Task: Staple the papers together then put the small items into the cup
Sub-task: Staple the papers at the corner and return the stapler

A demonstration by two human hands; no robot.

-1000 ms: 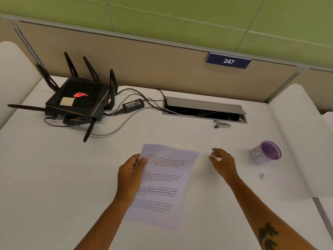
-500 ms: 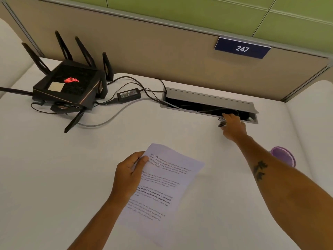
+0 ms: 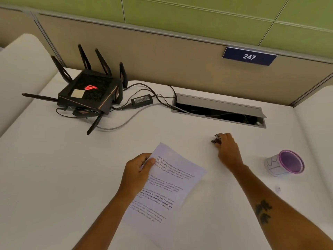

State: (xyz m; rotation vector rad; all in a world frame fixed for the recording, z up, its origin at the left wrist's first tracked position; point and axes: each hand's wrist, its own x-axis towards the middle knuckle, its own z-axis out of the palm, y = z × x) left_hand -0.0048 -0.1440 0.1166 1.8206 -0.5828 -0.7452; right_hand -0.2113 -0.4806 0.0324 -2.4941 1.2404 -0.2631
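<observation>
We see the left hand [image 3: 138,171] pinching the papers [image 3: 166,188] at their upper left edge, thumb on top of the printed page, other fingers under it. The sheets lie tilted on the white desk [image 3: 54,177], near the front middle. The right hand [image 3: 228,150] is curled shut around a small dark stapler [image 3: 215,139], whose end pokes out past the fingertips, just right of the papers' top corner and apart from them; we cannot tell if it touches the desk. The cup [image 3: 283,164], purple-rimmed, stands tilted at the right, well apart from the right hand. A small pale item [image 3: 277,189] lies on the desk just in front of the cup, too blurred to name. At the back left sits a black router [image 3: 90,95] with antennas, cables running to the open cable tray [image 3: 218,110]. A sign [image 3: 249,56] on the partition reads 247.
</observation>
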